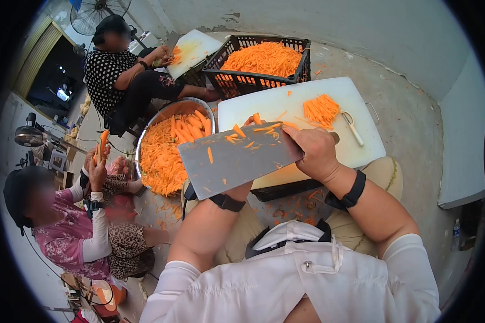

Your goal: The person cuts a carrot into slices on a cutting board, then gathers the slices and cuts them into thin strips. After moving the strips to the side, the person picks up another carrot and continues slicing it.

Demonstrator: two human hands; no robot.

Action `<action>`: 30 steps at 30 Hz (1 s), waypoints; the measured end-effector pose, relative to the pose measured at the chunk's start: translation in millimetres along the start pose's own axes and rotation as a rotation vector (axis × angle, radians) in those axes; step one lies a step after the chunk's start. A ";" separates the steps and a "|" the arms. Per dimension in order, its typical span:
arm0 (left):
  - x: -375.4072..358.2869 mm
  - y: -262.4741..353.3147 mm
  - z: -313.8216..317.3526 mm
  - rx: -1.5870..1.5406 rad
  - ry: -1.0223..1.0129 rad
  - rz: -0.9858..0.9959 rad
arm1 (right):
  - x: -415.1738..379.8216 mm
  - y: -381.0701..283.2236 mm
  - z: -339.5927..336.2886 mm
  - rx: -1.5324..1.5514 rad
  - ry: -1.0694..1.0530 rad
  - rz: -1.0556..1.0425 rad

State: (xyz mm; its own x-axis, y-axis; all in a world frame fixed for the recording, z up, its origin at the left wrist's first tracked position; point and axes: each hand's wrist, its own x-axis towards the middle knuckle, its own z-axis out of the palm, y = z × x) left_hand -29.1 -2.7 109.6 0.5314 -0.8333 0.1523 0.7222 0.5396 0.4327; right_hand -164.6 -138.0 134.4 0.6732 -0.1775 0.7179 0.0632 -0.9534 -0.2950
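My right hand (319, 153) is closed round the handle end of a wide cleaver (237, 159), thumb and fingers near the heel of the blade. Shreds of carrot stick to the blade's flat face. Most of my left hand (240, 190) is hidden behind the blade; its wrist shows below and its fingertips at the top edge, against a carrot piece (256, 118). Under both hands lies a white cutting board (264, 105). On it are a pile of carrot strips (321, 111) and a peeler with a white handle (352, 129).
To the left stands a metal basin (139, 153) of shredded carrot and whole carrots. A black crate (256, 81) full of shreds is behind the board. One co-worker (113, 70) works at another board (195, 51); a second (64, 226) holds a carrot (101, 146). Scraps litter the floor.
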 end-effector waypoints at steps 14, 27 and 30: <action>2.5 2.3 3.3 -0.040 -0.041 -0.045 | -2.1 8.4 6.6 0.000 0.021 0.043; 16.4 -0.2 10.8 -0.156 -0.033 -0.158 | -2.1 29.0 12.9 -0.036 -0.017 0.217; 16.4 3.0 17.2 -0.240 0.018 -0.237 | -3.9 36.3 14.8 -0.019 -0.030 0.361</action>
State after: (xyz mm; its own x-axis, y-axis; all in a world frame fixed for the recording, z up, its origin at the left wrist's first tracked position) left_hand -25.8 -16.9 128.6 0.3424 -0.9379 0.0562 0.9090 0.3458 0.2327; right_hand -154.0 -168.2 111.5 0.6710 -0.4965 0.5506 -0.1958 -0.8350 -0.5143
